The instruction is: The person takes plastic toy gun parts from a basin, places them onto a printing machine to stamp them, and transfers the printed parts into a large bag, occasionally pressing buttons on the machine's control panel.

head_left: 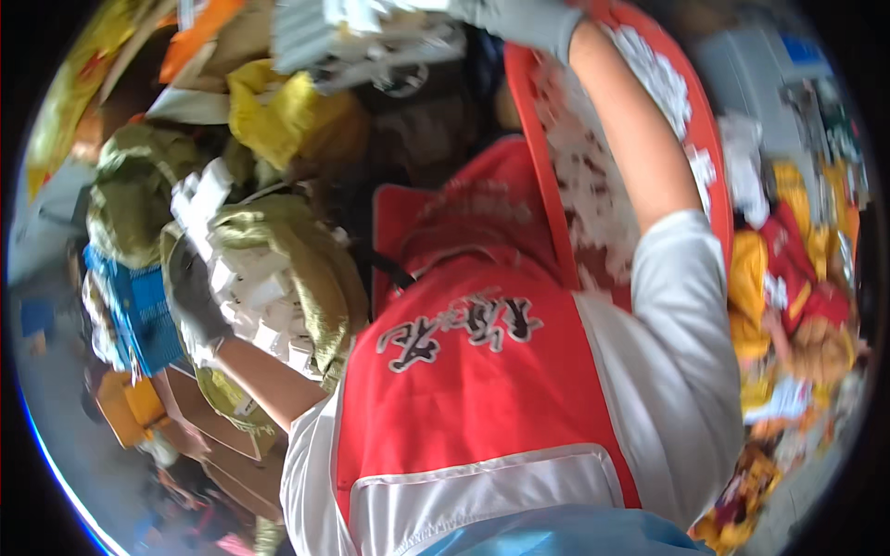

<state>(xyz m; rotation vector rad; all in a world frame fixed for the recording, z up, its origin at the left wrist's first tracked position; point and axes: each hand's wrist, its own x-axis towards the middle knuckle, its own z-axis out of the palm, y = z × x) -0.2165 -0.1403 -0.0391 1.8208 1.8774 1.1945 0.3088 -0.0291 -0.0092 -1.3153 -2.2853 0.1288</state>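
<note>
My left hand (193,295), in a grey glove, is at the left rim of an olive-green woven sack (324,269). White block-like pieces (255,287) fill the sack's mouth. Just above the glove is a blurred stack of white pieces (202,199); whether my fingers touch it cannot be made out. My right hand (533,26), also gloved in grey, reaches to the top edge beside a grey machine (371,60) with white pieces on top. Blur and the picture's edge hide its fingers. Below that forearm lies a long red tray (547,185) holding white pieces.
Another olive sack (139,185) and a blue box (148,306) stand at the left. A yellow bag (264,107) lies beyond the sack. Cardboard boxes (213,412) are at lower left. At the right, a co-worker's arm (777,334) shows among yellow and red bundles.
</note>
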